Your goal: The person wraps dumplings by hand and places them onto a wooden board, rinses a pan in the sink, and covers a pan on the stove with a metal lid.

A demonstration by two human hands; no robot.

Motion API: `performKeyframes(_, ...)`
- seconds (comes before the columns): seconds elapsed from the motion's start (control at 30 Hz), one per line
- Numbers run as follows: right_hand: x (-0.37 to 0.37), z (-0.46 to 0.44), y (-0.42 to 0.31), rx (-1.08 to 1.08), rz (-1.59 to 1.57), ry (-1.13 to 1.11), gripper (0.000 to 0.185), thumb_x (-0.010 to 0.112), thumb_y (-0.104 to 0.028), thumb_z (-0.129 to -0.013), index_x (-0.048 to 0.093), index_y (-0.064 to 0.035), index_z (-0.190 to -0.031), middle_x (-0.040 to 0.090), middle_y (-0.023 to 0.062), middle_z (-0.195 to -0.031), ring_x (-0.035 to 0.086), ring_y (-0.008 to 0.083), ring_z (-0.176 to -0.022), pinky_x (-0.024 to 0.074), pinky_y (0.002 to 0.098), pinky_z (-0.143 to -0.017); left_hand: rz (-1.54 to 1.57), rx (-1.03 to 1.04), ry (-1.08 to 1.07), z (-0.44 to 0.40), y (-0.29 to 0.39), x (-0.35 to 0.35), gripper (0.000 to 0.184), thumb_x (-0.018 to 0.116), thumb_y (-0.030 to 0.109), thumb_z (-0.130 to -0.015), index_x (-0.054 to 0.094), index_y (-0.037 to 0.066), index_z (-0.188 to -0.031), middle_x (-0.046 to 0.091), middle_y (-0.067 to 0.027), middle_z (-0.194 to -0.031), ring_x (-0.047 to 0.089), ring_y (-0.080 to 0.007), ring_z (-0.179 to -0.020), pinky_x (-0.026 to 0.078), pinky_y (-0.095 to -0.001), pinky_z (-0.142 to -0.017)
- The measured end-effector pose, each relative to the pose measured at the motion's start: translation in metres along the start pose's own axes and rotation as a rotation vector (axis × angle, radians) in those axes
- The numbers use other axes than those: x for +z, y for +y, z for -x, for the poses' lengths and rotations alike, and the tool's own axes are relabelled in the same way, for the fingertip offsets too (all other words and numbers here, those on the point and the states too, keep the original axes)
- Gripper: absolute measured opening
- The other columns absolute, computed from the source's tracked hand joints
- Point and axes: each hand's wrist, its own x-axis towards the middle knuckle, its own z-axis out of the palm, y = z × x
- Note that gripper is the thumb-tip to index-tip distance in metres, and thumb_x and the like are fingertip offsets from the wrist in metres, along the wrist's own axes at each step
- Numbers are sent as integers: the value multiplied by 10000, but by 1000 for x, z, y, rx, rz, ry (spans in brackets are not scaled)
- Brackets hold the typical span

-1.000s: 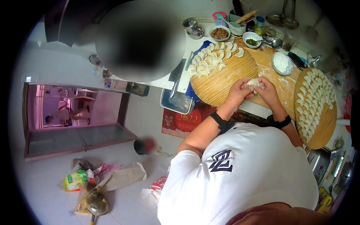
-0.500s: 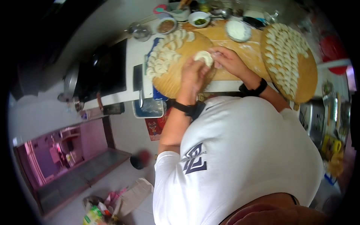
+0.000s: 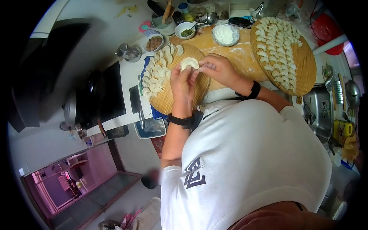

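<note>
A pale dumpling (image 3: 189,63) is held up over the right part of a round wooden board (image 3: 163,104). My left hand (image 3: 184,82) grips it from below, thumb against its lower edge. The closed fingertips of my right hand (image 3: 219,69) pinch at its right edge. Folded dumplings (image 3: 155,76) lie in rows on the left side of that board. More fill a second round board (image 3: 306,73) at the right. Between the boards is a floured wooden surface (image 3: 245,57).
Behind the boards stand a bowl of white flour (image 3: 225,35), a bowl of chopped greens (image 3: 186,31), a bowl of brown filling (image 3: 154,43) and a metal pot (image 3: 129,53). A cleaver (image 3: 135,100) lies left, above a plastic bin (image 3: 150,130). The sink (image 3: 320,111) is right.
The view has turned and shifted, so the boards appear further left. Both hands have moved over the left board, and the dumpling now shows its broad face.
</note>
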Motion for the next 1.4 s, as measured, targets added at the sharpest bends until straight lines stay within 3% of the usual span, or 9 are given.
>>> performKeyframes(0.1,-1,-2,-3,-36,53,13,165,693,-121,-791,641,-15,-907,601,115,-782,614,215,-688,497,305,-626,-79,40,8,0,-1,0,251,581,-16,-869,509,42,-1102,624,-96,-998,637,-188,-863,569,-309,-740)
performKeyframes(0.43,4,-6,3,-155,156,20,134,670,-118,-780,616,-18,-851,599,128,-736,595,285,-662,474,358,-583,-105,71,7,2,-4,2,257,596,-32,-857,517,43,-1090,627,-98,-989,647,-198,-837,583,-300,-707)
performKeyframes(0.57,3,-6,5,-181,165,18,138,667,-121,-787,608,-12,-847,603,130,-741,601,281,-668,480,356,-595,-85,48,4,5,-2,4,253,585,-24,-867,517,40,-1101,628,-96,-991,644,-201,-856,582,-319,-731)
performKeyframes(0.87,-4,-4,14,51,-97,-25,162,661,-128,-833,648,-16,-949,646,120,-838,633,225,-725,502,306,-676,-38,16,-22,2,-4,-10,242,568,-16,-878,520,32,-1110,626,-107,-1010,645,-209,-864,583,-344,-752)
performKeyframes(1.4,-10,-8,13,-156,121,-92,149,647,-121,-820,606,-26,-927,610,117,-828,599,247,-745,478,328,-668,-100,-91,-92,4,-6,2,219,574,-13,-878,536,39,-1087,628,-106,-1015,645,-202,-856,589,-337,-736)
